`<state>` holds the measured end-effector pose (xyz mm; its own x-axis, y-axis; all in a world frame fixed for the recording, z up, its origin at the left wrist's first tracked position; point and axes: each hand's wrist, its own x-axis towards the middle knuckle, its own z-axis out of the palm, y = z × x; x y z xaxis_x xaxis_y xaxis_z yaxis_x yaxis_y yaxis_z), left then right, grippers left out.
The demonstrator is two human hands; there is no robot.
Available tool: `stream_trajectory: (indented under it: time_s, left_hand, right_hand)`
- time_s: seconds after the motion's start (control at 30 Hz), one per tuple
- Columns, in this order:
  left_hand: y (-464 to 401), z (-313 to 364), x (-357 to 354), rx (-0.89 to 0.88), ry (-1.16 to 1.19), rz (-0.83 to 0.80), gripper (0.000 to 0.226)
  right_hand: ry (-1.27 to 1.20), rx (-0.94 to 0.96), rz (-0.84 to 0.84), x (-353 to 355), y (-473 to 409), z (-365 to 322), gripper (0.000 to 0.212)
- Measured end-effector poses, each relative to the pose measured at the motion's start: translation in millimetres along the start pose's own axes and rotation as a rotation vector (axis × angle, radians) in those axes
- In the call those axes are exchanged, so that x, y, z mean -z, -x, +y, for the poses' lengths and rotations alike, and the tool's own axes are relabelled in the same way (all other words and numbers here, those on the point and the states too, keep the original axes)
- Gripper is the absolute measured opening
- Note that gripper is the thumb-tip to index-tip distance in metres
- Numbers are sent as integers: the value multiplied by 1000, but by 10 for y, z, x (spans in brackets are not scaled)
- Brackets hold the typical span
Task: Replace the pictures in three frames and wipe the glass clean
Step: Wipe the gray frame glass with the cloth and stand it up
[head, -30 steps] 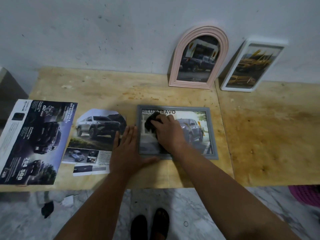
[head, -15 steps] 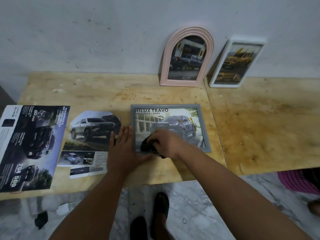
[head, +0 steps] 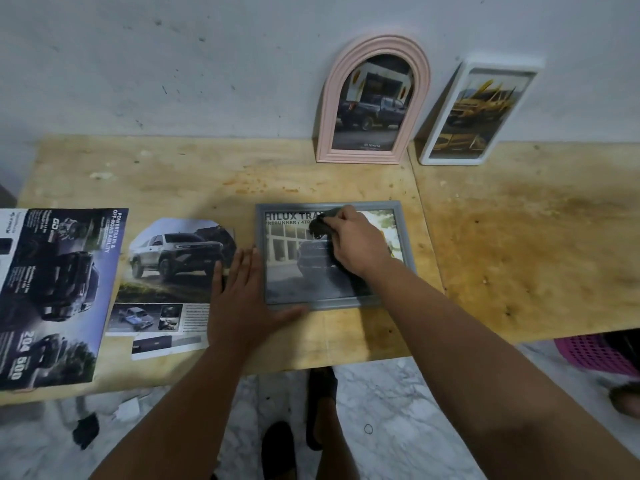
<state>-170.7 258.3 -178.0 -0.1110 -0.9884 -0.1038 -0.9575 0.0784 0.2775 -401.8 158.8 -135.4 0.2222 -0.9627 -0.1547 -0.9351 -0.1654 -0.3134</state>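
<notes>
Grey plastic or wood, I cannot tell which, borders the one grey frame (head: 332, 254) lying flat on the desk (head: 519, 254), near the desk's front edge at about 6 o'clock from the pink arched frame (head: 374, 102). The right hand (head: 356, 244) has its fingers (head: 341, 216) curled round a dark cloth (head: 323, 223), which presses on the glass toward the frame's 12 o'clock edge. The left hand (head: 242, 292) lies flat with straight fingers close together, at the frame's 9 o'clock side, thumb along its lower corner.

Frames count three: the grey one flat, the pink arched one and a white frame (head: 474, 112) both leaning on the wall (head: 173, 64) at 12 and 1 o'clock. Loose printed sheets count two: a cut truck picture (head: 169, 271) just beside the left hand at 9 o'clock, and a dark brochure (head: 52, 292) farther out, overhanging the desk's front edge. Bare desk lies open at 3 o'clock of the grey frame. A pink basket (head: 592, 355) shows below the desk edge at 4 o'clock.
</notes>
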Motion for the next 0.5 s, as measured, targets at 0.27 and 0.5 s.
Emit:
stream_trajectory:
  time_s: [0.27,0.5]
  left_hand:
    - [7,35,32,10,-2,-22,139]
    - [6,34,51,14,9,-37,140]
  right_hand:
    - [18,23,-76,5,306,-27,42]
    - [-13,17,-162,13,593,-110,40]
